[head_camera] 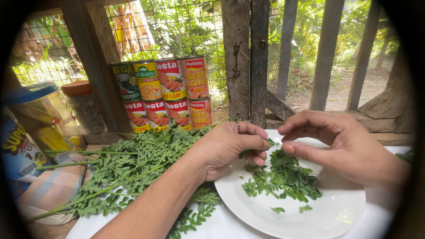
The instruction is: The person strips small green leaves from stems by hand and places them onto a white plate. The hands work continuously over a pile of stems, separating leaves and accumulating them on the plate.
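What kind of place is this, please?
Probably a simple outdoor or semi-open kitchen area in the countryside: a wire mesh wall with rough wooden posts gives onto green garden, stacked food cans stand by it, and leafy stalks lie beside a white plate.

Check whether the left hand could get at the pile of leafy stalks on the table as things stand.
Probably yes. The left hand hovers at the rim of the white plate, pinching a small sprig, and the leafy stalks lie right beside and under its forearm with nothing between. It would need to drop the sprig first.
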